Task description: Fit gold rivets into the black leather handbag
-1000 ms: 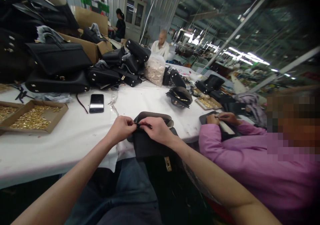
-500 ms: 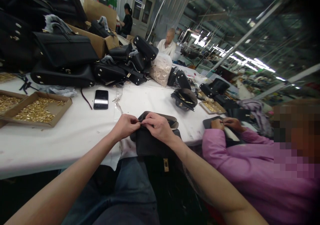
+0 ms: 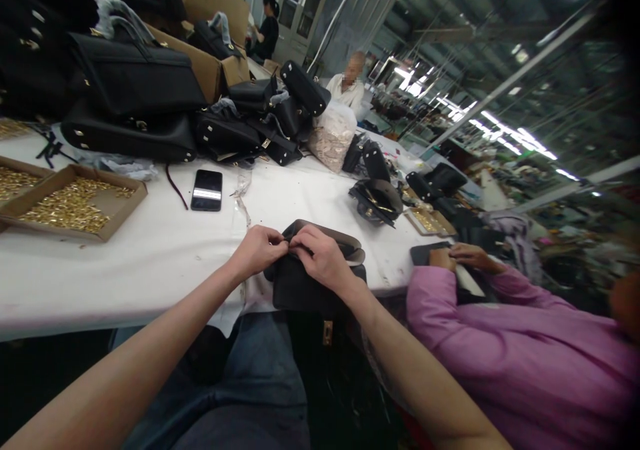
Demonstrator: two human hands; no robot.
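Note:
A black bag with a pale brown lining lies at the table's front edge, its opening facing up. A gold clasp hangs below it. At the bag's upper left edge my left hand is closed in a pinch. My right hand pinches the same edge from the other side, its fingertips almost touching those of the left. Whatever small part may be between the fingertips is too small to make out.
Cardboard trays of gold fittings and a phone lie on the left of the white table. Black bags are piled behind. An open bag stands right of centre. At the right a person in a pink sleeve works on another piece.
The view has shifted slightly, so the background sits a little further right. Both hands remain pinched at the bag's edge, and the bag's opening looks slightly wider.

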